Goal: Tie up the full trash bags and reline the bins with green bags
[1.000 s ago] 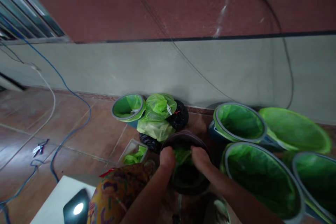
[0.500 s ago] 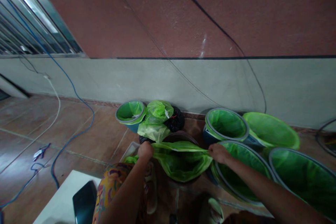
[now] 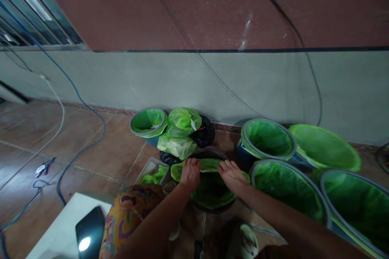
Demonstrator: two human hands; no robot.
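Observation:
A thin green bin liner [image 3: 209, 200] hangs open inside a dark round bin [image 3: 209, 153] on the floor in front of me. My left hand [image 3: 191, 174] grips the liner's far edge, fingers bent over it. A short gap to the right, my right hand [image 3: 232, 176] holds the same edge, fingers bent over the plastic. The thumbs are hidden beneath the hands. Part of the bin's dark back rim shows beyond the liner.
Several bins lined with green bags stand to the right, including a grey-rimmed bin [image 3: 288, 194]. Behind left are another lined bin [image 3: 148, 120], green bags [image 3: 182, 123] and a black bag [image 3: 204, 131]. A box [image 3: 148, 168] holds green plastic. A phone [image 3: 90, 230] lies on a white surface [image 3: 65, 226].
My hands have moved closer together from the liner's two stretched sides to its far edge. The liner's mouth now sits lower and rounder in the bin. The view has shifted slightly.

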